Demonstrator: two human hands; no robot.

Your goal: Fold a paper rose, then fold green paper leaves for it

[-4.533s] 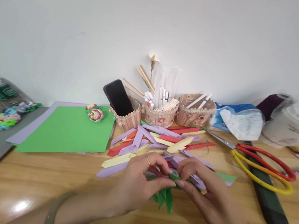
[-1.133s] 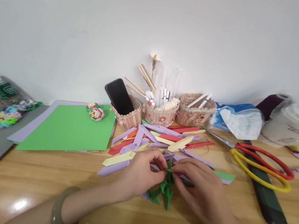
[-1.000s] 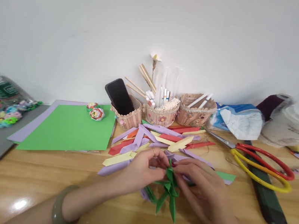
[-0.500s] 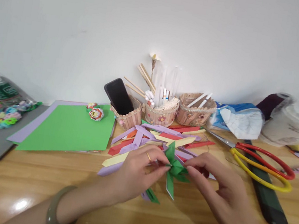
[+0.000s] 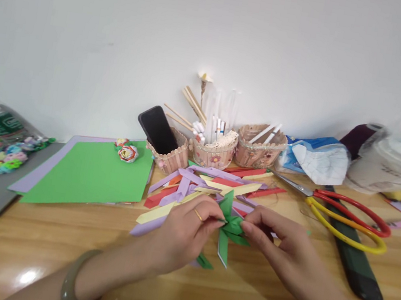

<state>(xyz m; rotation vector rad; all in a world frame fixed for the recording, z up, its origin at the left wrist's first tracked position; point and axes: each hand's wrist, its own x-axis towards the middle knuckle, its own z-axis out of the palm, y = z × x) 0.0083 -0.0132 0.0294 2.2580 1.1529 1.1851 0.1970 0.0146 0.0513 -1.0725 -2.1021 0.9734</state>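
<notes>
Between my hands is a green folded-paper piece (image 5: 233, 224) with several pointed strips sticking out, one upward and one down toward me. My left hand (image 5: 191, 229), with a ring and a bangle on the wrist, pinches its left side. On its right side, the thumb and fingertips of my right hand (image 5: 274, 235) are closed on the paper. Behind lies a heap of folded paper strips (image 5: 183, 185) in purple, red and cream. Another green strip (image 5: 204, 260) lies on the table under my left hand, partly hidden.
Green paper sheets (image 5: 94, 169) lie at left, with small paper rosettes (image 5: 126, 151) on them. Along the wall stand decorated baskets (image 5: 213, 154) and a phone (image 5: 158, 129). Scissors (image 5: 349, 219) rest across a dark green-black flat tool (image 5: 359, 276) at right. A plastic cup (image 5: 392, 165) stands beyond.
My right hand has moved slightly left, its fingertips now against the green folded paper. My left hand keeps its pinch. The whole view has shifted slightly.
</notes>
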